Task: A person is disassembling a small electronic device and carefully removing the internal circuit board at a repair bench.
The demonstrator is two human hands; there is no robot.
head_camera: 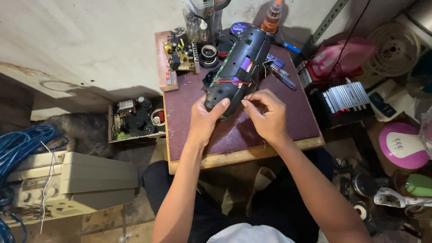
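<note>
Two hands are set at the near end of the black speaker casing [237, 67]: left hand [204, 118] cupped around the shell, right hand [266, 114] pinched shut on thin wiring. Rigid, probably light plastic is judged; exposed wires look fragile, so the shell is best gripped.

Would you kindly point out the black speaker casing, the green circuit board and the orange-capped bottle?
black speaker casing [238, 67]: head view, middle of its opened body.
green circuit board [179, 55]: head view, centre of the board.
orange-capped bottle [273, 18]: head view, its ribbed orange neck.

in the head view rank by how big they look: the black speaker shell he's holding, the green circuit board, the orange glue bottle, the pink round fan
1. black speaker shell
2. pink round fan, partly cut off by the edge
3. green circuit board
4. orange glue bottle

Board and bottle look close; the bottle's top is cropped.
</note>
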